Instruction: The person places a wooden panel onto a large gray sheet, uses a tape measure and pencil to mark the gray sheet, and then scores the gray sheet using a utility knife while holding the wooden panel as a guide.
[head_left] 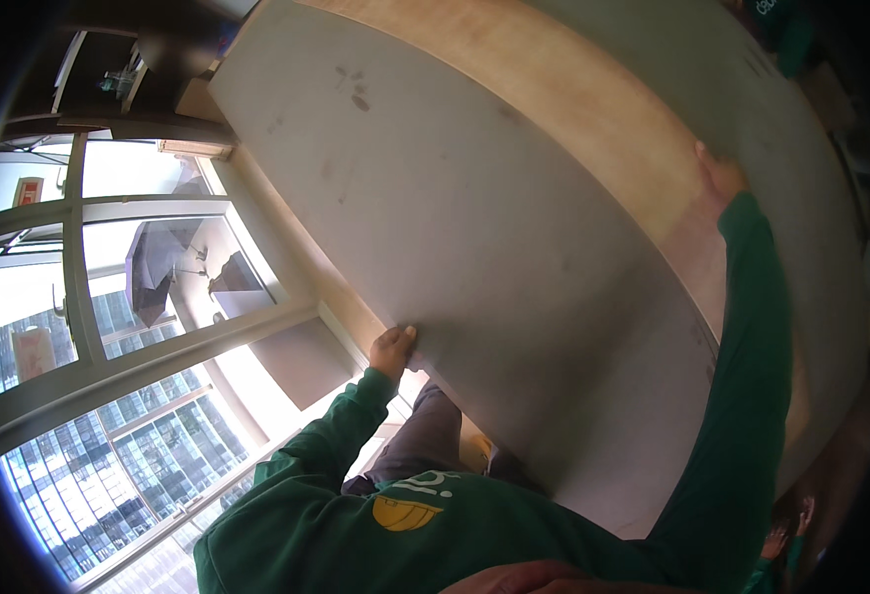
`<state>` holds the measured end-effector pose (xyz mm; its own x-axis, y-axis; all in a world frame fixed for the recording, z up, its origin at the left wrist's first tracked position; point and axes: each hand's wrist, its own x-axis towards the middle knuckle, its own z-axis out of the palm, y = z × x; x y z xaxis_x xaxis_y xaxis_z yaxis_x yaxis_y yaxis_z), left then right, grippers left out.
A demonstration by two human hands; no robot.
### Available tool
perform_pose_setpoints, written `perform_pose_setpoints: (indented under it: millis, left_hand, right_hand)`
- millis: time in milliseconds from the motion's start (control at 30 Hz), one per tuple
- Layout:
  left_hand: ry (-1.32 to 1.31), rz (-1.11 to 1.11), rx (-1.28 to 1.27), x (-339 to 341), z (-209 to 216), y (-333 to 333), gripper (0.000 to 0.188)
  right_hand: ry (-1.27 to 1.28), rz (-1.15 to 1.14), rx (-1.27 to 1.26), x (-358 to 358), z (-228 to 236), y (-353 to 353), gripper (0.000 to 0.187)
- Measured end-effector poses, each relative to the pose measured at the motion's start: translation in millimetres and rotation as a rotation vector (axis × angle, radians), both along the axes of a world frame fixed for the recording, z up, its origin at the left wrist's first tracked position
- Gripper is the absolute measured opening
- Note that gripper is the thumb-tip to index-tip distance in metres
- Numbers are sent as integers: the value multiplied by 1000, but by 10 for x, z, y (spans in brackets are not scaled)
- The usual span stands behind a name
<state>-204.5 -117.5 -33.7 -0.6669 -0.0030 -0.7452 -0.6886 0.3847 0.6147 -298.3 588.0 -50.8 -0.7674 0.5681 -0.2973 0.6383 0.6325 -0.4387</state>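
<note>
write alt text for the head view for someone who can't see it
A person in a green sweatshirt grips a large grey panel by its edge with the left hand; the right hand is at a tan wooden strip along its right side. Windows at left show a dark umbrella and a glass-fronted building.

The wide grey panel point(405, 198) looked matt and mostly smooth, marred by dark smudges point(356, 91). The tan band point(554, 89) beside it had a wood-like look with a soft sheen. The green sweatshirt point(554, 540) was matt cloth, as were the dark trousers point(427, 426). The window panes point(133, 170) were clear, smooth glass; the umbrella point(151, 265) looked like thin fabric.
</note>
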Motion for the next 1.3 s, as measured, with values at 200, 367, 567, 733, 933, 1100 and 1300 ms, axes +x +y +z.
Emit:
perform_pose_setpoints:
  millis: [200, 367, 567, 733, 933, 1100, 1300]
  left_hand:
    - [-57, 103, 26, 87, 127, 25, 30]
    - [-77, 99, 36, 113, 50, -31, 30]
    - [-34, 32, -11, 126, 14, -169, 30]
    - [-3, 39, -45, 220, -103, -276, 34]
    - [-43, 81, -18, 163, -72, -220, 41]
    - [-18, 86, -64, 242, -179, -410, 41]
    - [216, -177, -61, 99, -468, -334, 32]
  right_hand:
    - [119, -53, 30, -48, 79, -107, 73]
    - [-12, -79, -126, -139, 3, 0, 85]
    - [194, -72, -102, -105, -103, 3, 85]
    - [48, -71, -136, -118, -102, 154, 85]
    - [169, -89, -48, 46, -70, 264, 85]
    - [3, -65, 3, -181, 114, 56, 82]
    - [189, 23, 452, 519, 226, 667, 63]
